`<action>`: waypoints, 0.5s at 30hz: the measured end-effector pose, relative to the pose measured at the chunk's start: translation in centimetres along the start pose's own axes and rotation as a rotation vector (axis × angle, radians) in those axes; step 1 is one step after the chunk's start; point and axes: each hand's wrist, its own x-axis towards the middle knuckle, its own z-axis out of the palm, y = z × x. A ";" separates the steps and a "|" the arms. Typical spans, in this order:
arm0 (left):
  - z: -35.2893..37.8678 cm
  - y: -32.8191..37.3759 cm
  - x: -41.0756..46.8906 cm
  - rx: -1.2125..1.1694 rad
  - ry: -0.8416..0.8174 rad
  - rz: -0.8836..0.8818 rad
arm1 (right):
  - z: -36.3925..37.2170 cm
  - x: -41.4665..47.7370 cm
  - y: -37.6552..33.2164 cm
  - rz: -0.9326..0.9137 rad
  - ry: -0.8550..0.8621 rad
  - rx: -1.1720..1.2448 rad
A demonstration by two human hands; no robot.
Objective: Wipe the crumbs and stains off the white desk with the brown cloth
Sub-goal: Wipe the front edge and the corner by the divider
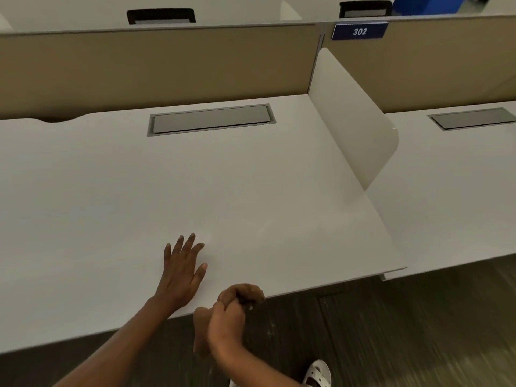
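Observation:
The white desk (195, 185) fills the middle of the head view. My left hand (181, 272) lies flat on it near the front edge, fingers spread, holding nothing. My right hand (227, 321) is closed around the bunched brown cloth (245, 292) right at the desk's front edge; part of the cloth hangs down below my fist over the floor. No crumbs or stains show clearly on the surface; a faint smear appears to the right of my left fingers.
A grey cable flap (210, 119) is set into the desk at the back. A white side divider (351, 121) stands at the right, a tan back panel (156, 68) behind. A sign reading 302 (359, 31) hangs above. Dark carpet (391, 331) lies below.

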 end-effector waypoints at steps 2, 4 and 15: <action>-0.3 -0.7 -0.5 -0.012 0.016 -0.041 | 0.8 -0.8 -0.2 0.018 -0.058 0.018; -0.6 -1.5 -0.8 -0.023 0.039 -0.067 | 1.3 -1.1 -0.3 0.030 -0.106 0.048; -1.3 -3.5 -0.9 -0.078 0.106 -0.144 | -2.5 -1.7 -4.7 0.122 -0.417 0.164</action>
